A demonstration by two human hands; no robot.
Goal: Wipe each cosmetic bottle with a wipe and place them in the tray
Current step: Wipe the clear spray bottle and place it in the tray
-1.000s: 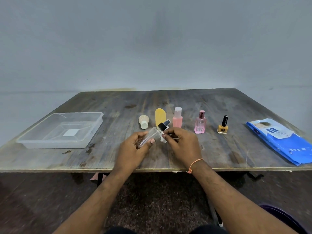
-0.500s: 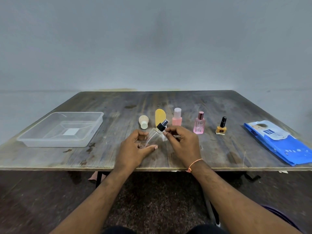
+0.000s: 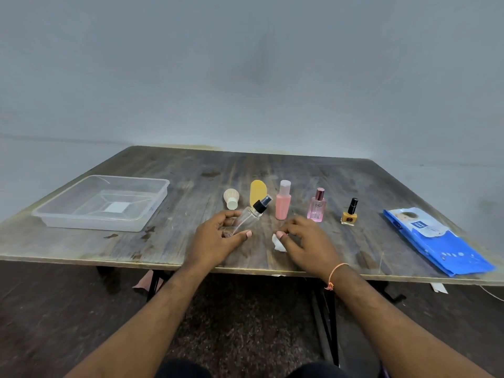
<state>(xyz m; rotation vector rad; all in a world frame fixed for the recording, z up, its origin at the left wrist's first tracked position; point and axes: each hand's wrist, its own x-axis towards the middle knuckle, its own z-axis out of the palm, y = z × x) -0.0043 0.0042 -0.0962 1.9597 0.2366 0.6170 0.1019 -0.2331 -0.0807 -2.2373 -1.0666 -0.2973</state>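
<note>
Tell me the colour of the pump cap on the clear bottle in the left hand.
Black pump cap, seen in the head view.

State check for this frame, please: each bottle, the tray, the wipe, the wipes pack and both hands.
Clear spray bottle: tilted, held by left hand.
Wipe: crumpled, pinched by right hand.
Tray: no bottles inside.
Cream bottle: lying down.
Yellow bottle, pink bottle, perfume bottle, nail polish: upright, capped.
Wipes pack: flat, closed.

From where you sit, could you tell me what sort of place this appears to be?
Probably a plain room set up for a table task, not a shop or bathroom: a worn wooden table on folding legs against a bare grey wall, with a clear plastic tray and a blue wipes pack laid out.
</note>
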